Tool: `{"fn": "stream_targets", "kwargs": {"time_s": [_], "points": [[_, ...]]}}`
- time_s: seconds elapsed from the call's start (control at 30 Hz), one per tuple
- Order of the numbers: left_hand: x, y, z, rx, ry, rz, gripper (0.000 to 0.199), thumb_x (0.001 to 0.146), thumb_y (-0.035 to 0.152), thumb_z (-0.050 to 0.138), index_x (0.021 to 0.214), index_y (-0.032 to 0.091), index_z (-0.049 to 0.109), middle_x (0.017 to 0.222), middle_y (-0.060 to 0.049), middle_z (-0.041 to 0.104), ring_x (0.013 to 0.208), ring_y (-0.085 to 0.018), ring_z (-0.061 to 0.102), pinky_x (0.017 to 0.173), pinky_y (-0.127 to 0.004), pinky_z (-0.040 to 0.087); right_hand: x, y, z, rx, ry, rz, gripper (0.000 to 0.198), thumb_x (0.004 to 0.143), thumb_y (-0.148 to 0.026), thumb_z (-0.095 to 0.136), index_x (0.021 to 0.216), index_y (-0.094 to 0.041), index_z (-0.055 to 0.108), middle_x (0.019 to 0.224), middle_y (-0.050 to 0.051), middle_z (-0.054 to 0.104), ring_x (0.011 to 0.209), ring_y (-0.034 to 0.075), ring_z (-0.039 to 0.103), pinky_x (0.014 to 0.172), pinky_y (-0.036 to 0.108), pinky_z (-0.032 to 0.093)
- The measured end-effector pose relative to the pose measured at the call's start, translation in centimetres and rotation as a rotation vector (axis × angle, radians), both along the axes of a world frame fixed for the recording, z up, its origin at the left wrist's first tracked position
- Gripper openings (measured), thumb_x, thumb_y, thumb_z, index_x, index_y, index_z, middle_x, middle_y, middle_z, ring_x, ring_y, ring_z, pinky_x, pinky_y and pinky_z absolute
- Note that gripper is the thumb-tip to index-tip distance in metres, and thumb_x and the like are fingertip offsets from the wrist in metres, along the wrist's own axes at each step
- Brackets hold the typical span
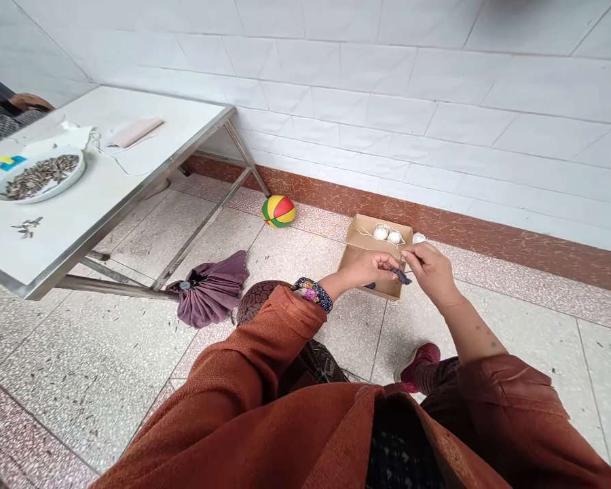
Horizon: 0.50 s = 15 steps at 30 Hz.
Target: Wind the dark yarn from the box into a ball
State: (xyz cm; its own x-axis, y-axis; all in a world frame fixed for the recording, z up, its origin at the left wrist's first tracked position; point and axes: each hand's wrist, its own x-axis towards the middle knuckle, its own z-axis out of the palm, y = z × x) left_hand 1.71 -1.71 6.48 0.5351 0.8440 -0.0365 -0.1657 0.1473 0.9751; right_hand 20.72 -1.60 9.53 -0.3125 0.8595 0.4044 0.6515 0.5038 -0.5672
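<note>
My left hand (369,267) is closed, its fingertips pinching a small dark blue, knotted piece (401,276) that looks like yarn work. Just to its right, my right hand (432,270) is closed in a pinch, thumb and forefinger beside the same piece. Whatever lies between those fingertips is too small to make out. Beneath both hands an open cardboard box (355,233) stands on the floor. Two white balls of yarn (387,234) lie in its far part, with loose strands. A dark item (370,285) shows in its near part, partly covered by my left hand.
To the left is a white metal-framed table (168,159) bearing a bowl (79,170) of sunflower seeds. A striped ball (278,211) and a purple cloth bundle (211,288) are near its legs. Another person's hand (30,102) shows at far left. A tiled wall (366,88) rises behind the box.
</note>
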Motion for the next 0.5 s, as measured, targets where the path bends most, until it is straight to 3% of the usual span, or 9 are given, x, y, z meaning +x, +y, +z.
{"fn": "stream_targets", "kwargs": {"time_s": [0.1,0.3,0.5], "points": [[0.2,-0.5,0.5,-0.101,-0.127,0.003,0.035,0.065,0.029,0.086,0.089,0.013,0.066,0.086,-0.005,0.071,0.077,-0.012,0.065,0.076,-0.03,0.05,0.5,0.9,-1.2,-0.063,0.045,-0.044,0.032,0.098,-0.044,0.047,0.086,-0.022,0.067,0.085,0.007,0.069,0.081,0.023,0.063,0.075,0.035,0.049],[1.0,0.5,-0.2,-0.153,-0.276,0.345,0.037,0.064,0.027,0.087,0.085,0.014,0.06,0.081,0.0,0.066,0.073,-0.009,0.062,0.078,-0.029,0.049,-0.7,0.2,-3.4,-0.186,-0.069,-0.011,0.036,0.098,-0.044,0.043,0.092,-0.02,0.069,0.085,0.009,0.071,0.076,0.024,0.064,0.067,0.035,0.048],[2.8,2.3,-1.8,-0.146,-0.172,0.556,0.031,0.067,0.023,0.084,0.083,0.015,0.058,0.082,-0.001,0.064,0.075,-0.01,0.059,0.075,-0.029,0.045,-1.5,-1.0,-1.6,-0.138,-0.084,0.122,0.032,0.098,-0.043,0.045,0.091,-0.022,0.068,0.086,0.008,0.072,0.079,0.024,0.066,0.071,0.035,0.049]]}}
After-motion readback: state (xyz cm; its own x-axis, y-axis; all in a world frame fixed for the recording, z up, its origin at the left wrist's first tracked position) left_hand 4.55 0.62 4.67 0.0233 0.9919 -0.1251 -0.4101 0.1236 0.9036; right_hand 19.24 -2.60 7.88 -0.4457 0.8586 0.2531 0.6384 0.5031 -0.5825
